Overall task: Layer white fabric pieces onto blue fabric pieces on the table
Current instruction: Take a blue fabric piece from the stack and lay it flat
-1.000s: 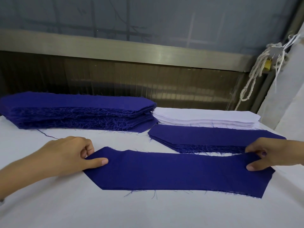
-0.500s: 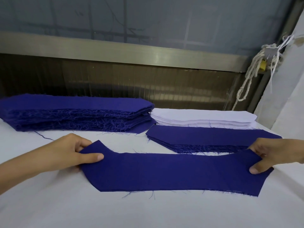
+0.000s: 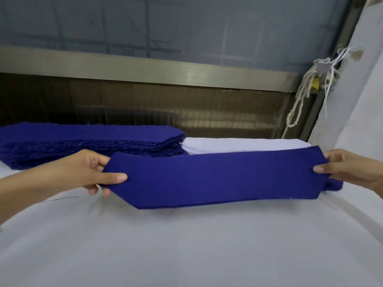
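A long blue fabric piece [image 3: 217,179] with angled ends hangs stretched above the white table [image 3: 186,245]. My left hand [image 3: 91,172] pinches its left end, thumb on top. My right hand [image 3: 350,168] pinches its right end. Behind it lies a stack of white fabric pieces [image 3: 244,145], partly hidden by the held piece. A thick stack of blue fabric pieces [image 3: 83,141] with frayed edges sits at the back left. A corner of the smaller blue stack [image 3: 333,185] peeks out under my right hand; the rest is hidden.
A metal rail [image 3: 145,69] and a dark window run along the table's far edge. A knotted white rope [image 3: 298,104] with a small padlock hangs at the back right beside a white wall [image 3: 356,90].
Both hands have lifted the blue piece off the table and carried it away from me, over the smaller blue stack, which it now covers.
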